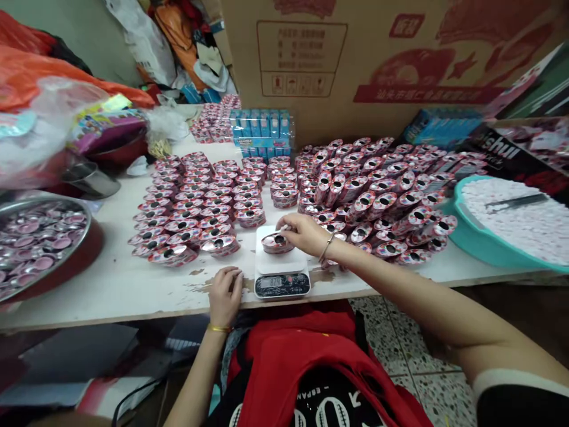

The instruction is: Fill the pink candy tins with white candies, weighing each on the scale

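My right hand (303,234) hovers over a digital kitchen scale (281,267), its fingers pinching a small pale spoon (283,231). The spoon's tip dips into a small round pink-patterned tin (276,243) lying tilted on the scale's white pan. My left hand (225,295) rests loosely curled on the worn white table (102,290), just left of the scale, holding nothing. The scale's display glows dimly, too small to read surely. Many similar tins (182,204) stand in tight rows on the left, and more lie heaped (377,201) on the right.
A teal basin (484,231) of small pale pink pieces with a dark-handled scoop (515,201) sits at the right. A steel tray (40,243) of pink-centred lids lies at the left. Blue packs (262,130), plastic bags and a large printed carton (355,59) line the back.
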Motion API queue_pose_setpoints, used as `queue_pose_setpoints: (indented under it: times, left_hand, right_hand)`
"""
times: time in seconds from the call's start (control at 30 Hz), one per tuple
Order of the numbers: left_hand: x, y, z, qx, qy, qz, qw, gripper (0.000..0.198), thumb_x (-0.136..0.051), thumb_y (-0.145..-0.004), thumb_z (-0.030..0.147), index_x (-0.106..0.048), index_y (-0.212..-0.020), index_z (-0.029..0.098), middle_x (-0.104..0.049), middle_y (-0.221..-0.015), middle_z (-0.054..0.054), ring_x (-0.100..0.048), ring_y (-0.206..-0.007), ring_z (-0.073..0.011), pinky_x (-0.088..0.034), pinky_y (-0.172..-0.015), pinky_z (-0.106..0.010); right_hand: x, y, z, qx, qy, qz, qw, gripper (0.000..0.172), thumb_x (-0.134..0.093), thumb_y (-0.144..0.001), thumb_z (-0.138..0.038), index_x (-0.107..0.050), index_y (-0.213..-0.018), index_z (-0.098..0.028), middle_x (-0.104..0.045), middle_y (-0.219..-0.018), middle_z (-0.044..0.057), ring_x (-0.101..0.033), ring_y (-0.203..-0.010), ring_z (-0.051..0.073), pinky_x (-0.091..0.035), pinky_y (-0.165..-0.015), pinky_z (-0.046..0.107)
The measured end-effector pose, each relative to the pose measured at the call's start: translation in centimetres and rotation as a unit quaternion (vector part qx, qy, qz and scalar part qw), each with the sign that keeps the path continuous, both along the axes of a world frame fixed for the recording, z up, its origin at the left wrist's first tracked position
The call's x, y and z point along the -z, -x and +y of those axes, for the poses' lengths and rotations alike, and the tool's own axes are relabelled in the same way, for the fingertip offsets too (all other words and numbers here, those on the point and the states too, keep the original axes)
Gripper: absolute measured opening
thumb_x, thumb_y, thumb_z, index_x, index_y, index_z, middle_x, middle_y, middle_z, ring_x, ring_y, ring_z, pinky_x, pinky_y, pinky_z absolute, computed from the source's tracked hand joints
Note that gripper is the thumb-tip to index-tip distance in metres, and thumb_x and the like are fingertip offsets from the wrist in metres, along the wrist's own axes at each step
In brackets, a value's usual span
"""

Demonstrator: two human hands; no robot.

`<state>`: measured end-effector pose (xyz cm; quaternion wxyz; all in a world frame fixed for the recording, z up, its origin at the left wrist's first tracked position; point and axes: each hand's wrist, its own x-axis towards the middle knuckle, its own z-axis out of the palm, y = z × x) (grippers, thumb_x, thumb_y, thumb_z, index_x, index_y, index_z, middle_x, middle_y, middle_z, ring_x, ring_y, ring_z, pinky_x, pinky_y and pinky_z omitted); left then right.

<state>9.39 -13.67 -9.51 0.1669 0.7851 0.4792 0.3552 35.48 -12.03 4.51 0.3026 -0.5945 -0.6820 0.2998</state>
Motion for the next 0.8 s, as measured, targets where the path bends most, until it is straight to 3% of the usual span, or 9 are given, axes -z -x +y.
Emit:
queue_pose_setpoints:
  times: [0.17, 0.37, 0.5, 0.63, 0.8]
  left_hand:
    - [-0.1, 0.0, 0.0, -0.002, -0.006, -0.004, 1.0, 0.015, -0.049, -0.086, 0.028, -0.06, -0.089, 0.018, -0.059, -0.091, -0.007, -0.055, -0.089, -0.0182, -0.045, -0.082, -0.034]
    - [0.0, -0.2, -0.1, -0.001, -0.017, 0.018, 1.0, 0.012, -0.05, -0.086, 0.025, -0.06, -0.088, 0.018, -0.059, -0.09, -0.006, -0.054, -0.089, -0.018, -0.043, -0.083, -0.033]
    - [0.1, -0.4, -0.1, -0.003, -0.018, 0.014, 1.0, 0.012, -0.049, -0.086, 0.025, -0.059, -0.088, 0.018, -0.059, -0.089, -0.006, -0.054, -0.088, -0.0181, -0.042, -0.082, -0.033]
    - [-0.2, -0.5, -0.3, -0.011, -0.018, 0.01, 1.0, 0.013, -0.05, -0.085, 0.026, -0.059, -0.087, 0.018, -0.059, -0.089, -0.007, -0.054, -0.087, -0.0179, -0.043, -0.081, -0.032]
    - [-0.3, -0.4, -0.3, -0.024, -0.024, 0.033, 0.999, 0.015, -0.055, -0.083, 0.032, -0.06, -0.084, 0.019, -0.06, -0.088, -0.006, -0.055, -0.088, -0.0188, -0.04, -0.087, -0.035]
  right_hand:
    - [0.8, 0.8, 0.3, -0.036, 0.002, -0.12, 0.992, 0.016, -0.055, -0.078, -0.005, -0.066, -0.089, -0.01, -0.06, -0.085, 0.008, -0.053, -0.078, 0.013, -0.039, -0.076, 0.024]
    - [0.6, 0.6, 0.1, -0.04, -0.004, -0.142, 0.989, 0.019, -0.054, -0.077, -0.004, -0.068, -0.088, -0.009, -0.06, -0.085, 0.009, -0.054, -0.078, 0.015, -0.041, -0.075, 0.026]
    - [0.0, -0.6, -0.1, 0.012, 0.072, 0.03, 0.997, 0.012, -0.06, -0.075, -0.013, -0.066, -0.085, -0.011, -0.058, -0.065, 0.002, -0.051, -0.058, 0.01, -0.041, -0.058, 0.022]
    - [-0.4, -2.3, -0.6, 0.077, 0.174, 0.233, 0.954, 0.023, -0.069, -0.069, -0.023, -0.064, -0.087, -0.009, -0.057, -0.057, -0.001, -0.048, -0.047, 0.006, -0.038, -0.046, 0.018]
    - [-0.2, -3.3, -1.2, 0.11, 0.181, 0.228, 0.95, 0.025, -0.073, -0.065, -0.024, -0.065, -0.083, -0.009, -0.058, -0.056, 0.0, -0.049, -0.047, 0.005, -0.04, -0.045, 0.017]
